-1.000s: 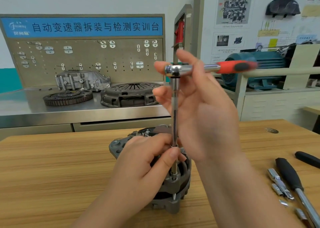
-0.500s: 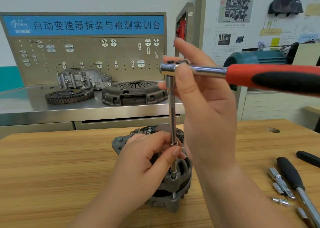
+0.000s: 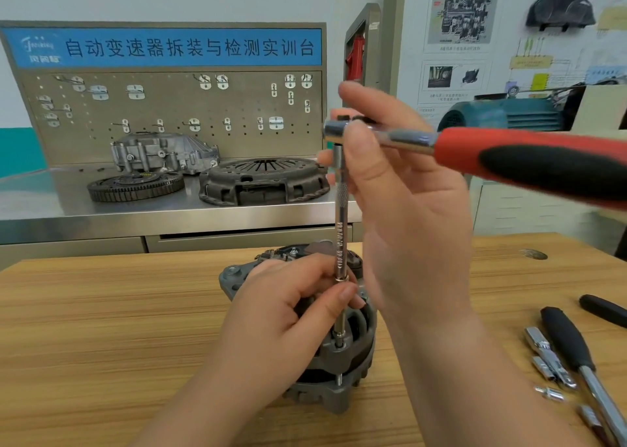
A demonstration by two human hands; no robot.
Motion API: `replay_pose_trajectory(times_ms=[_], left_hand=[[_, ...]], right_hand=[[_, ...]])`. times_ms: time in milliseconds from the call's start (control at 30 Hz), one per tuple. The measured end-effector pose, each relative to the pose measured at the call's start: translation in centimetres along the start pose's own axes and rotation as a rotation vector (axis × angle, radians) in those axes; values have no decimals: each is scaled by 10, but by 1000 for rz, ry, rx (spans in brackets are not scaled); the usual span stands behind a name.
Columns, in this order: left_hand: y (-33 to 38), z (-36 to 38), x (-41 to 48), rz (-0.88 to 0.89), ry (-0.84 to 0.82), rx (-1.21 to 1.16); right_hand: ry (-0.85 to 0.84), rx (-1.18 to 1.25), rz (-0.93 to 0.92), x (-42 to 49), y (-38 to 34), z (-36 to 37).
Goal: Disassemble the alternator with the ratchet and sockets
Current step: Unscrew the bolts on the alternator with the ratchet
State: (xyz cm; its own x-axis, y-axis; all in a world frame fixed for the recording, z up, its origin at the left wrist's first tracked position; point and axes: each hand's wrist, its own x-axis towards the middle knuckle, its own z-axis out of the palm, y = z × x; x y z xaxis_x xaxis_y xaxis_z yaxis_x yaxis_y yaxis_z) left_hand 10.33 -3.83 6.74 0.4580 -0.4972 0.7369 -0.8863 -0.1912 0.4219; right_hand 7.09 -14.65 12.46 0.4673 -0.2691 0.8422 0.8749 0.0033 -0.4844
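Note:
The grey alternator (image 3: 325, 392) stands on the wooden table (image 3: 101, 328) in front of me. A long chrome extension bar (image 3: 340, 229) rises straight up from a bolt on its top. My left hand (image 3: 285, 311) rests on the alternator and pinches the bar low down between thumb and fingers. The ratchet (image 3: 543, 161), with a red and black handle, sits on top of the bar, its handle pointing right and towards me. My right hand (image 3: 407, 209) holds the ratchet head, thumb in front and fingers behind.
Loose sockets and adapters (image 3: 546, 355) lie at the table's right, beside a black-handled driver (image 3: 570, 341) and another black handle (image 3: 604, 309). Behind stands a steel bench with a clutch cover (image 3: 264, 180), a flywheel (image 3: 135, 185) and a cast housing (image 3: 163, 153).
The ratchet handle has swung from pointing right and away to pointing right and towards me. Both hands have kept their hold; the alternator has stayed in place.

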Motion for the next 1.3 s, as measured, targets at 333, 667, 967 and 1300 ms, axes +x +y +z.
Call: replay_pose_trajectory(times_ms=[333,667,967,1300], left_hand=[[-4,1,-3,-17,-17,8],[-4,2,-3,-24,-5,-43],[-4,1,-3,-30,-15,-6],[-6,2,-5,16,-30,26]], right_hand=[[-49,338,318,1,1,-1],[-52,260,252,-1,1,0],[-10,127,119,-1,-3,3],[-14,329,344,4,-2,-5]])
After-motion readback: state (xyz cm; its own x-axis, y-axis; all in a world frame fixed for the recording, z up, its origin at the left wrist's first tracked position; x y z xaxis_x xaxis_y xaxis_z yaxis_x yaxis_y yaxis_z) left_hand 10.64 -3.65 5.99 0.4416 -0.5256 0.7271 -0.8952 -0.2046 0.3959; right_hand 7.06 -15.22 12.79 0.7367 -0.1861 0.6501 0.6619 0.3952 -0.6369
